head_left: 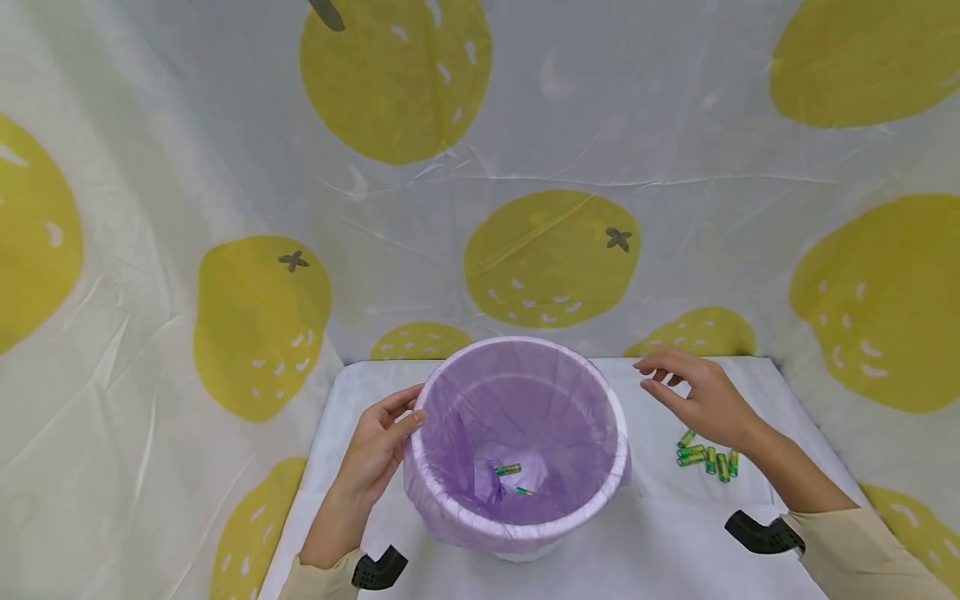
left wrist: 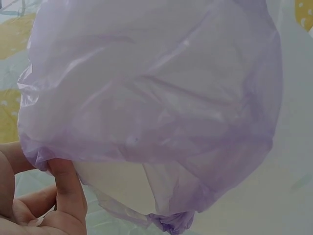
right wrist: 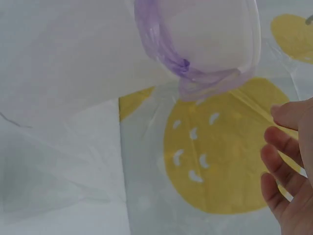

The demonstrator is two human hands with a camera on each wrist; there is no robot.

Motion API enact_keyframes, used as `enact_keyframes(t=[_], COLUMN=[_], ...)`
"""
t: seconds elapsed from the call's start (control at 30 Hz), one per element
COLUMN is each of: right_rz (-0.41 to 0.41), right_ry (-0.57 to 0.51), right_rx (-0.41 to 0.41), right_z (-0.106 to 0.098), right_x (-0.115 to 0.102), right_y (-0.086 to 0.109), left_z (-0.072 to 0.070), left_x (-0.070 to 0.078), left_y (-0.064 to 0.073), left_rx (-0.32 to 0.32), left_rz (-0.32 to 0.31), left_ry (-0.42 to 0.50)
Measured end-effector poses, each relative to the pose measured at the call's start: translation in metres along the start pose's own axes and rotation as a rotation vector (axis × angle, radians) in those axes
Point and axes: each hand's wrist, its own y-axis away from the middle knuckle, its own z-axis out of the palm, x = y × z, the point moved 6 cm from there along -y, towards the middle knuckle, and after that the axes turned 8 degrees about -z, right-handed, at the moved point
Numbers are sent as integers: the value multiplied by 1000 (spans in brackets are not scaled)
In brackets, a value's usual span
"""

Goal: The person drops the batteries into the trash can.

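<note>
A white bin [head_left: 624,433] lined with a translucent purple bag [head_left: 525,392] stands on the white table, tilted so its inside faces me. My left hand [head_left: 378,442] grips its left rim, thumb on top and fingers outside; the left wrist view shows those fingers [left wrist: 68,191] at the bag's folded-over edge. Two green-and-yellow batteries [head_left: 508,469] lie at the bottom of the bin. To the right of the bin, my right hand [head_left: 701,396] is raised with loosely bent fingers and holds nothing. Below it, several similar batteries [head_left: 711,460] lie in a loose group on the table.
A white cloth [head_left: 637,550] covers the table. Pale sheeting printed with yellow fruit [head_left: 555,258] hangs behind the table and on both sides, close to its edges. Black wrist devices [head_left: 761,533] sit at both sleeve cuffs.
</note>
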Motion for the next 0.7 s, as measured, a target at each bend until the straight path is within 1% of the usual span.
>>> enact_keyframes(t=[0.2, 0.5, 0.6, 0.7], right_rz=[55, 116, 144, 193], right_ry=[13, 41, 65, 87], right_rx=[11, 33, 48, 63], right_z=[3, 7, 5, 3], right_x=[12, 24, 32, 40], right_y=[19, 44, 56, 69], left_z=[1, 0, -1, -1], left_x=[1, 0, -1, -2], left_y=[0, 2, 2, 0], left_rx=[20, 22, 22, 19], left_rz=[8, 6, 0, 1], left_ry=[3, 6, 8, 6])
